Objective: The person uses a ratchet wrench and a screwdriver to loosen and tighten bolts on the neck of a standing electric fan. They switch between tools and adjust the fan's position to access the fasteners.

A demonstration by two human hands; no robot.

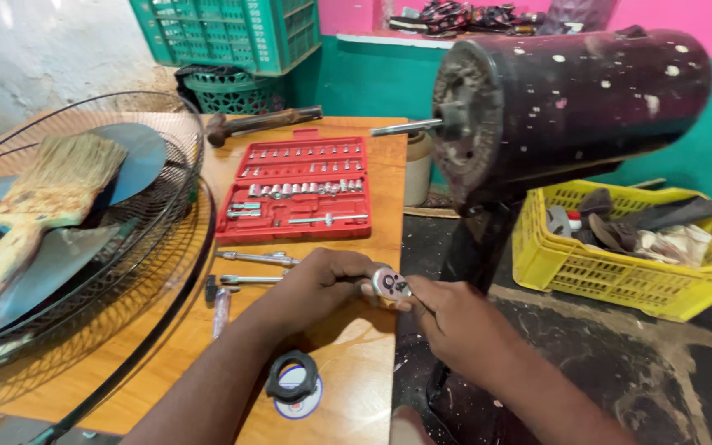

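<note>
Both hands met at the worktop's [348, 363] right edge. The left hand [319, 284] was curled around the handle of a ratchet wrench [390, 284], while the fingers of the right hand [447, 317] pinched its round chrome head, so the tool hung between them just over the edge. It looked like solid steel: stiff, fairly heavy for its size, smooth and probably a bit slippery on the polished head, so the handle seemed the surer place to grip.

Just left of the left hand lay two slim metal extension bars [255, 269], and nearer the camera a black ring [292, 377] sat on a small round disc. Behind them an open red socket set case [294, 189] held rows of sockets. A fan guard [84, 239] with blades and a worn paintbrush [35, 206] filled the left side. To the right stood a dark fan motor [570, 99] with its bare shaft, and a yellow crate [620, 255] on the floor.
</note>
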